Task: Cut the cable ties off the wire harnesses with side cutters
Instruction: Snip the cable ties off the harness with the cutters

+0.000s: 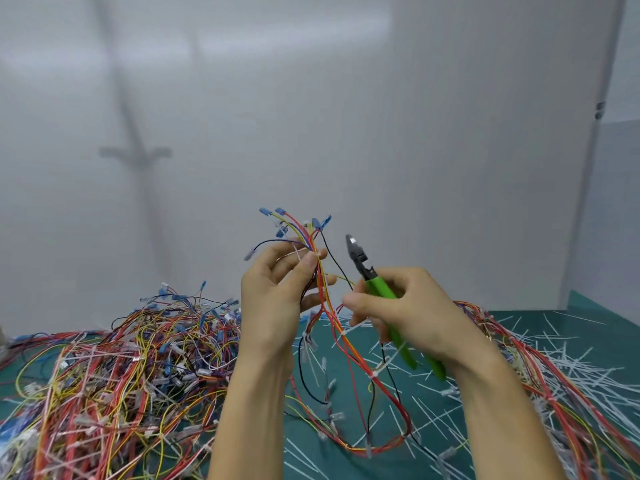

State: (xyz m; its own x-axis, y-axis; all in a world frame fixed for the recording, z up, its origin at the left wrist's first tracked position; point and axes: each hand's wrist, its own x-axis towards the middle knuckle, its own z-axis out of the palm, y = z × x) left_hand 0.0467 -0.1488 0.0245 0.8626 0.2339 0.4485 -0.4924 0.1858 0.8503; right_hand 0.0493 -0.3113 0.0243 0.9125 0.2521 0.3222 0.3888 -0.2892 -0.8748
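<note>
My left hand (277, 292) pinches a wire harness (322, 289) of red, yellow, blue and black wires, raised above the table. Its blue connectors fan out above my fingers, and the rest hangs down in a loop onto the green mat (588, 310). White cable ties (375, 374) still bind the hanging part. My right hand (405, 313) grips the green handles of the side cutters (367, 271). Their dark jaws point up and left, a short way right of the harness, touching no wire.
A large tangled pile of harnesses (121, 375) covers the table's left side. More harnesses (554, 393) lie at the right. Several cut white tie pieces (571, 351) are scattered over the mat's middle and right. A white wall stands close behind.
</note>
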